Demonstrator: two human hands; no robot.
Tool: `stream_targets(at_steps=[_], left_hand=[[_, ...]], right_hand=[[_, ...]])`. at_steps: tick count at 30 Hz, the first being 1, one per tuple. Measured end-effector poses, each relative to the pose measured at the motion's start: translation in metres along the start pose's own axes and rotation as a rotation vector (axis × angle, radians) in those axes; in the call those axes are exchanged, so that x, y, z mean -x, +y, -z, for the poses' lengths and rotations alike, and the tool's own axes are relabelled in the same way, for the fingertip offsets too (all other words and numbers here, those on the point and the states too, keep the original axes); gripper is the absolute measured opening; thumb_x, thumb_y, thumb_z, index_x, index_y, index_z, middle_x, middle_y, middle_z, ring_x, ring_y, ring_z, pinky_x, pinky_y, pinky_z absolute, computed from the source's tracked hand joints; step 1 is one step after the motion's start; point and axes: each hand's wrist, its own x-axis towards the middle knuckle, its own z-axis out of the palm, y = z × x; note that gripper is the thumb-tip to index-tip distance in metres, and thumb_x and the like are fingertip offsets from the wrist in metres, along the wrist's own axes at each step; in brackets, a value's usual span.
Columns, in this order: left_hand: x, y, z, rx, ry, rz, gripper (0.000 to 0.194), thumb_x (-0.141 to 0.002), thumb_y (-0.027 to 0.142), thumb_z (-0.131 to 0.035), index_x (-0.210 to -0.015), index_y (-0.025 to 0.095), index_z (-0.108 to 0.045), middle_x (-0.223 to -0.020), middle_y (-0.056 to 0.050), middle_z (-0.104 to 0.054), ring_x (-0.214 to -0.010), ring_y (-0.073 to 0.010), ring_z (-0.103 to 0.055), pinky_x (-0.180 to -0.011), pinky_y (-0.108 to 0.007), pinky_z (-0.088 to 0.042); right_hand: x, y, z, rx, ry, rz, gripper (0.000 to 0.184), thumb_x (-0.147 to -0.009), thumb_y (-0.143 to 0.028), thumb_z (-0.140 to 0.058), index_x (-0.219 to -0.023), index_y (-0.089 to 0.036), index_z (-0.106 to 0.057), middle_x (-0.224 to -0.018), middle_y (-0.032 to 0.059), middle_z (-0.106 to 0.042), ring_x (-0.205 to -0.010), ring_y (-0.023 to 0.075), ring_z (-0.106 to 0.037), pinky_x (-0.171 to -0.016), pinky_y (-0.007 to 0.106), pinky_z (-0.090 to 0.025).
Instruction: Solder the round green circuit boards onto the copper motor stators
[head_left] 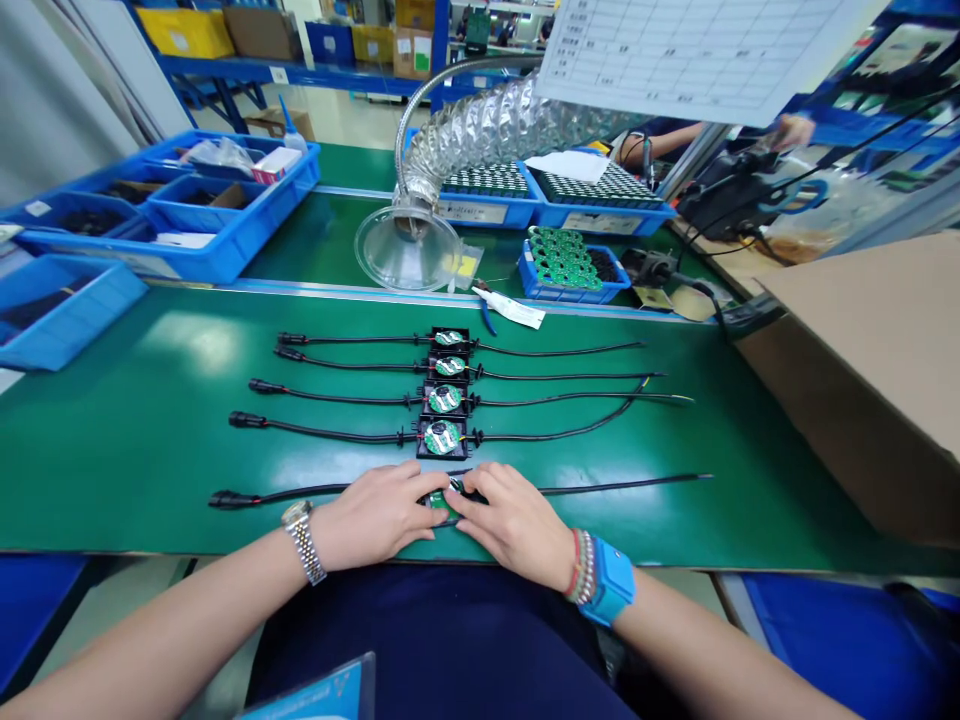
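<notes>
At the near side of the bench, my left hand [386, 515] and my right hand [514, 522] meet over a small green circuit board [441, 503] in a black housing. The fingers of both are closed around it from either side, and they hide most of it. From this unit a black cable with a connector [232, 499] runs left, and a black cable tail [637, 485] runs right. Just beyond lie several similar units in a column, the closest being a black housing with a round green board [442, 438], each with cables to both sides.
A clear fume funnel [409, 250] hangs from a foil duct [487, 140]. Behind are a blue bin of green boards [562, 287], pliers [486, 312] and a white tube [514, 308]. Blue trays [225, 245] stand left, a cardboard box [870, 400] right. Another person's arm [667, 145] shows behind.
</notes>
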Motion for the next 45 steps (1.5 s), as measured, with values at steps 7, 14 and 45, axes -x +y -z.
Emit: stream_targets(at_steps=[7,14,45], left_hand=[[0.001,0.002,0.0,0.017,0.0,0.019,0.02,-0.086,0.033,-0.043,-0.092,0.024,-0.061,-0.108,-0.005,-0.05,-0.082,-0.0186,-0.049,-0.069,-0.031,-0.043],[0.0,0.004,0.002,-0.016,-0.016,0.034,0.023,-0.086,0.036,-0.043,-0.097,0.027,-0.061,-0.11,-0.005,-0.05,-0.082,-0.0195,-0.051,-0.067,-0.033,-0.045],[0.001,0.009,0.023,0.415,-0.067,0.585,0.026,-0.086,0.029,-0.041,-0.073,0.017,-0.06,-0.068,0.0,-0.061,-0.063,-0.0129,-0.053,-0.058,-0.022,-0.035]], right_hand=[[-0.009,-0.007,0.0,-0.07,-0.032,-0.043,0.033,-0.088,-0.036,-0.044,-0.114,-0.016,-0.052,-0.095,0.0083,-0.052,-0.085,0.0196,-0.041,-0.074,0.035,-0.038],[-0.003,-0.004,-0.002,-0.174,0.062,-0.008,0.028,-0.089,-0.03,-0.043,-0.112,-0.019,-0.054,-0.104,0.0084,-0.051,-0.091,0.0185,-0.042,-0.079,0.034,-0.039],[0.002,-0.014,-0.016,0.041,0.167,-0.011,0.024,-0.09,-0.029,-0.043,-0.107,-0.021,-0.057,-0.095,0.0056,-0.062,-0.085,0.0197,-0.042,-0.069,0.032,-0.035]])
